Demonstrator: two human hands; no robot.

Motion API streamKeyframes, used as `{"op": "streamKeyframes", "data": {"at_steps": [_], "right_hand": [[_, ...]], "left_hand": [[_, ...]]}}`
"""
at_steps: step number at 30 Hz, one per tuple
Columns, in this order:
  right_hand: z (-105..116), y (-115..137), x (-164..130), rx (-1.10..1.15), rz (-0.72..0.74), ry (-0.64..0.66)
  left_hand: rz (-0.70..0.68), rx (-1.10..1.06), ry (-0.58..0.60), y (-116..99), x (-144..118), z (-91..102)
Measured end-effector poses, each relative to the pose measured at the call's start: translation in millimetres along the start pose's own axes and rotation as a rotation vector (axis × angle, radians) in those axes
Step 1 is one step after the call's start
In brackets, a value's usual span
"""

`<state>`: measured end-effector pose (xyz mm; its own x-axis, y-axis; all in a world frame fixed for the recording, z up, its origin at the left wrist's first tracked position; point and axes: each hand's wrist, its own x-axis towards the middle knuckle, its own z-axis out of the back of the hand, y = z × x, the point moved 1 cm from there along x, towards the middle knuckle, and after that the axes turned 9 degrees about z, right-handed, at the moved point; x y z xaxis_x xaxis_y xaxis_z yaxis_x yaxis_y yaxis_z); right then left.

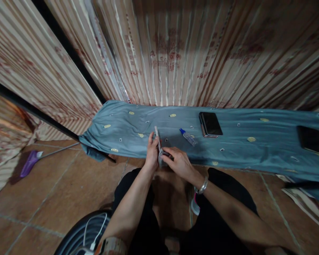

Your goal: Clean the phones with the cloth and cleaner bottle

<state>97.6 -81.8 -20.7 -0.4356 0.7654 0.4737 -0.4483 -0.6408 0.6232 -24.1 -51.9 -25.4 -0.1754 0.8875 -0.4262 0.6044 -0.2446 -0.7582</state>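
My left hand (151,153) grips a phone (157,133), a thin flat slab that I see almost edge-on and upright. My right hand (180,162) pinches a small grey cloth (161,160) against the lower part of the phone's right face. Its fingertips are partly hidden in the folds. Just beyond my hands, a clear little bottle with a blue top (188,137) lies on the blue-green cover (172,124). To the right of it is a stack of dark flat devices (212,124), the top one black and glossy.
Another black flat device (312,140) lies farther right on the cover. Striped curtains (170,53) hang behind, and black poles (71,53) slant down at left. A purple broom (30,163) rests on the tiled floor. A dark round stool with a white cable (95,226) is at lower left.
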Motion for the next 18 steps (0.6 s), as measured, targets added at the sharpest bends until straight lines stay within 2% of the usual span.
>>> {"op": "streamKeyframes", "data": {"at_steps": [6,11,14,18], "right_hand": [[5,-1,4,-0.031,-0.054,0.008],[12,-6,8,-0.052,-0.047,-0.035],[12,-7,7,-0.057,-0.005,-0.084],[0,-4,3,-0.077,0.128,-0.103]], "left_hand": [[-0.028,0.039,0.035,7,-6,-2.9],[0.004,-0.012,0.077,13,-11,-10.6],[0.037,-0.086,0.114,12,-11,-12.9],[0.142,-0.188,0.148,6,-4,-8.6]]}}
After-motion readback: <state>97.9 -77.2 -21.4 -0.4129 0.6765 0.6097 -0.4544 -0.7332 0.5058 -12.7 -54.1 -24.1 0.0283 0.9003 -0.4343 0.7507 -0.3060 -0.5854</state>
